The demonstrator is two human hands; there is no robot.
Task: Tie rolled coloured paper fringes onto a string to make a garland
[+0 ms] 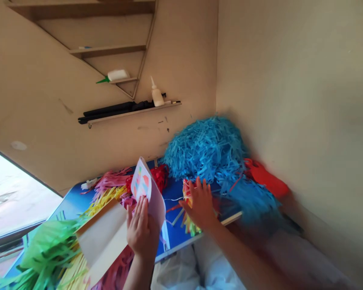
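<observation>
My left hand (142,231) holds a curled white paper sheet (147,187) with small coloured shapes on it, raised above the blue table (175,237). A tan folded card (104,237) lies just left of that hand. My right hand (201,203) is spread flat, fingers apart, on a small bundle of multicoloured paper strips (188,201) on the table. A large heap of blue shredded paper (211,151) lies right behind it.
Piles of green (45,251), yellow (104,199), pink (110,181) and red (159,175) paper strips cover the table's left and back. A red-orange sheet (268,179) leans by the right wall. A glue bottle (156,94) stands on a wall shelf (133,112).
</observation>
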